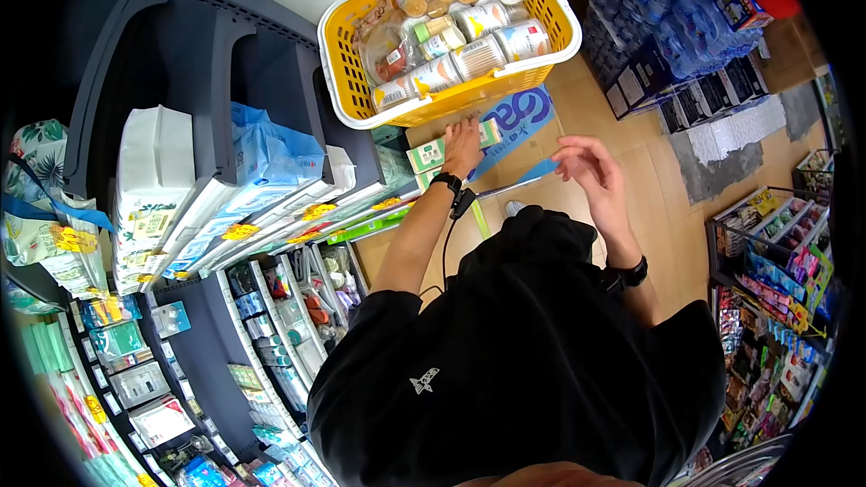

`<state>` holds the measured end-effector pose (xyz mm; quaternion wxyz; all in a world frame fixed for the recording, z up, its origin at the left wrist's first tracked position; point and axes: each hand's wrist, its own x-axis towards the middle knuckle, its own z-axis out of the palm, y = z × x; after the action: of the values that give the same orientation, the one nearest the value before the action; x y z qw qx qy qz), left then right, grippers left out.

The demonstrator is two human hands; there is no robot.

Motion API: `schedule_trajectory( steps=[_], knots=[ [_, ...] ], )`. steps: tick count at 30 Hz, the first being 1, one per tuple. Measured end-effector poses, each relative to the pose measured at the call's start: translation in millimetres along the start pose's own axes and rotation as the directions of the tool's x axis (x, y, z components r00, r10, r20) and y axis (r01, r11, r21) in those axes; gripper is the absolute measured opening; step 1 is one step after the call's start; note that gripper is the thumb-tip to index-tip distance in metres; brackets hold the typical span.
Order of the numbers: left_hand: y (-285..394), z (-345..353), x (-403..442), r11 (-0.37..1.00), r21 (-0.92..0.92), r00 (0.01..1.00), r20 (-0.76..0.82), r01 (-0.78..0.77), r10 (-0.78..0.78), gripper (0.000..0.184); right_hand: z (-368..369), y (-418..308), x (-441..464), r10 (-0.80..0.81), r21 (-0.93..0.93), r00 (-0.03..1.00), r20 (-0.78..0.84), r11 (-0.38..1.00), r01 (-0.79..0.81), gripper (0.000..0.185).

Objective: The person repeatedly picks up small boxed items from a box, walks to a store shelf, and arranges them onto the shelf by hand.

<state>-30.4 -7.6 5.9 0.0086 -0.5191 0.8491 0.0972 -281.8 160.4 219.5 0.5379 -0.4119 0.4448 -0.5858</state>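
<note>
My left hand [464, 148] lies over a flat green-and-white pack [427, 157], its fingers wrapped on the pack near the lower shelf's end. My right hand [588, 165] is raised over the floor with its fingers apart and nothing between them. Both wrists wear dark bands, and a cable hangs from the left one. Beyond my left hand is a yellow basket [352, 111] with a white rim, filled with several clear tubs and jars. A blue floor sticker [523, 124] shows between the basket and my hands.
Shelves with tissue packs [149, 189] and blue packs [275, 158] run along the left. Bottled water in shrink wrap [631, 0] is stacked at the upper right. A rack of small colourful packets [776, 307] stands at the right. Tiled floor [645, 149] shows between them.
</note>
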Motion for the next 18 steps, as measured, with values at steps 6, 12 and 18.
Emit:
schedule_trajectory(
  steps=[6, 12, 18],
  knots=[
    [1, 4, 2, 0.998, 0.014, 0.998, -0.009, -0.067, 0.067, 0.076, 0, 1, 6, 0.003, -0.013, 0.999, 0.035, 1.0, -0.003, 0.031],
    [16, -12, -1, 0.994, -0.061, 0.995, -0.052, -0.086, 0.083, 0.083, 1, 3, 12, 0.018, -0.029, 0.998, 0.063, 0.999, -0.016, 0.031],
    [42, -61, -34, 0.972, -0.207, 0.981, -0.178, -0.112, 0.075, 0.087, 7, 4, 20, 0.038, -0.049, 0.992, 0.118, 0.998, -0.033, 0.029]
  ],
)
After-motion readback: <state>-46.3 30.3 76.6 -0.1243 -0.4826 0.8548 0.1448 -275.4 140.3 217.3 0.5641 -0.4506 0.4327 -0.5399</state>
